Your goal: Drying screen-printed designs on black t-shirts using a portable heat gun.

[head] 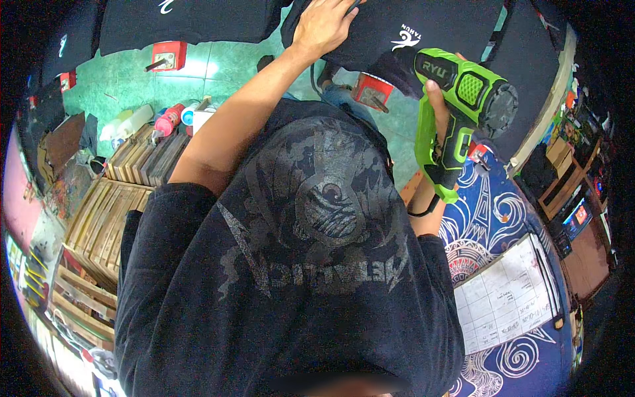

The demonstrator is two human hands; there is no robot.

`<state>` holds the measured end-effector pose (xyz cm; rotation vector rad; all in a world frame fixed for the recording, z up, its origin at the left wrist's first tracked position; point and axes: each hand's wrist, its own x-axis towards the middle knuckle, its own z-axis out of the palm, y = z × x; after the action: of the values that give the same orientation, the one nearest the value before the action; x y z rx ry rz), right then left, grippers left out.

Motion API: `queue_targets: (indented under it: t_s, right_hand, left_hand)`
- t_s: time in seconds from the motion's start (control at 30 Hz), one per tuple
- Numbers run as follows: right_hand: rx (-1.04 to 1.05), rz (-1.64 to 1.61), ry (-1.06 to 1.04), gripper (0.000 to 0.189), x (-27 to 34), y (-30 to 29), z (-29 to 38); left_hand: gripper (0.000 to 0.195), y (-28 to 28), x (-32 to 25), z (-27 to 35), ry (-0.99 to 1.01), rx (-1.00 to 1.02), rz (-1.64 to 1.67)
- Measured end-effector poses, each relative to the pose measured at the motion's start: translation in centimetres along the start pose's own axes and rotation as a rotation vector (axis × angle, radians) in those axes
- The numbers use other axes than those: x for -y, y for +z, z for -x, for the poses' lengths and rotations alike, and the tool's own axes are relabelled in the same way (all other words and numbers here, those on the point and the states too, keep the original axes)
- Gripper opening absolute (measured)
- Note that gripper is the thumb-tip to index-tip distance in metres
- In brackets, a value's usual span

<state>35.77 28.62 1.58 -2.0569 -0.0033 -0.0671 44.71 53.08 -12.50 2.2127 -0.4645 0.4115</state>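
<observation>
My right hand is wrapped around the handle of a green and black Ryu heat gun. The gun's round rear end faces right, and its front lies over black fabric. A black cord hangs from the foot of the handle. My left hand reaches over a black garment at the top edge, where the picture cuts off some fingers. Something dark shows by its fingertips; whether I grip it is unclear. A white printed logo is on this garment, left of the gun.
More black garments with white prints lie at upper left. Red metal brackets jut out below them. Wooden frames and bottles stand at left. A sheet with handwriting rests on blue patterned cloth at right.
</observation>
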Motion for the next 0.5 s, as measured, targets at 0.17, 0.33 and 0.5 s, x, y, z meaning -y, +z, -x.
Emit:
queue_targets:
  t_s: [0.17, 0.33, 0.5]
  right_hand:
    - [0.008, 0.003, -0.005, 0.057, -0.06, -0.06, -0.19]
    - [0.018, 0.131, -0.077, 0.064, -0.11, 0.01, -0.55]
    - [0.018, -0.074, 0.023, 0.062, 0.32, 0.17, -0.49]
  left_hand:
    - [0.029, -0.04, 0.0, 0.03, -0.018, 0.007, 0.011]
    - [0.03, 0.1, 0.06, 0.0, -0.011, 0.023, -0.009]
    - [0.03, 0.0, 0.09, 0.02, -0.022, 0.049, 0.001]
